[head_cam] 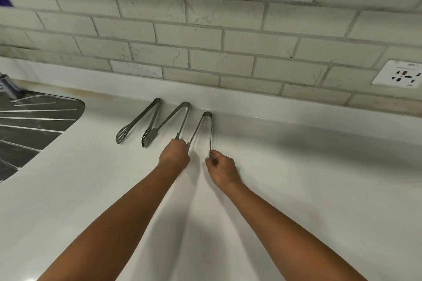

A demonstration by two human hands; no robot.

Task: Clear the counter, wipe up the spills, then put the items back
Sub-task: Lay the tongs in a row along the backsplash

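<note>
Three pairs of metal tongs lie side by side on the white counter (296, 166), hinges toward the wall. The left tongs (139, 120) and the middle tongs (171, 118) lie spread open with slotted tips toward me. My left hand (174, 154) is curled over the near end of the right tongs' (206, 129) left arm, right beside the middle tongs' right arm. My right hand (220, 166) pinches the near end of the right tongs' right arm between thumb and fingers. The tips of the right tongs are hidden under my hands.
A steel sink drainboard (27, 125) is set into the counter at the left, with a tap base (8, 88) behind it. A tiled wall (205, 29) backs the counter. A white power socket (397, 73) is on the wall at the right.
</note>
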